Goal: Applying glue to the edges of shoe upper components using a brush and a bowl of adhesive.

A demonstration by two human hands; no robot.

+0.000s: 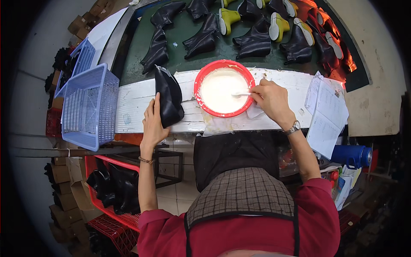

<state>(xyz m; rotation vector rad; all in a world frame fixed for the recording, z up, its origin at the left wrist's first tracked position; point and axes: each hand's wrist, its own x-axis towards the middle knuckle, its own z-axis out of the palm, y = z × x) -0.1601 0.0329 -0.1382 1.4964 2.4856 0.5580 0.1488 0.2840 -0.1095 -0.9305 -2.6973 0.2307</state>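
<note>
My left hand [153, 124] grips a black leather boot upper [169, 99] at the left of the white bench. The fingers lie along its left side and the thumb is near its lower end. To the right stands a red bowl [198, 95] filled with a thick white liquid [220, 85]. Over the bowl's right rim, my right hand [272, 99] pinches a thin pale-handled tool [243, 94]. The tool's far end reaches into the liquid, so its kind cannot be made out.
Behind the bench, a green conveyor belt [180, 43] carries several black boot uppers [204, 37] and yellow-green boot forms [278, 27]. A blue plastic basket [87, 109] stands left. Papers [327, 120] and a blue flask [349, 156] are right. A red crate [96, 198] of black boots sits below left.
</note>
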